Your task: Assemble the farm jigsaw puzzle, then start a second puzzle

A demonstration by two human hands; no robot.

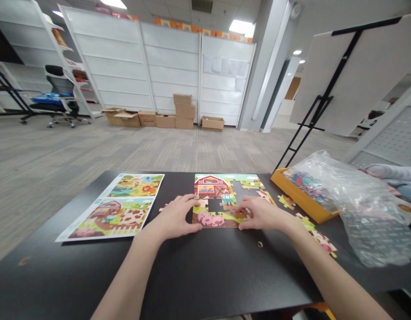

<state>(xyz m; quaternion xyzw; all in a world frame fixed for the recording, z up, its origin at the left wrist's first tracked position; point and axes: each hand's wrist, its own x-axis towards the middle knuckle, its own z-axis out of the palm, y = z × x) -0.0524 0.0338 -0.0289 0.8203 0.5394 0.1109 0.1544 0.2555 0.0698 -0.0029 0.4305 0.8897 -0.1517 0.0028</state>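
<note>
A partly joined jigsaw puzzle (210, 219) with a red barn, a pink pig and green fields lies flat on the black table, with dark gaps at its middle and upper right. My left hand (178, 216) touches its left edge, thumb and fingers apart. Across from it, my right hand (263, 214) rests on the lower right part, thumb near the bottom edge and fingers bent over the pieces. Whatever lies under the right fingers is hidden. One loose piece (163, 207) shows partly behind the left hand. A printed picture sheet (105, 213) with two scenes lies left.
Loose puzzle pieces (321, 242) lie right of my right forearm, and another piece (285, 202) sits by the yellow box (301, 200). Clear plastic wrap (365, 222) spills from the box over the table (205, 271). Cardboard boxes (167, 121) and an easel board (352, 80) stand beyond.
</note>
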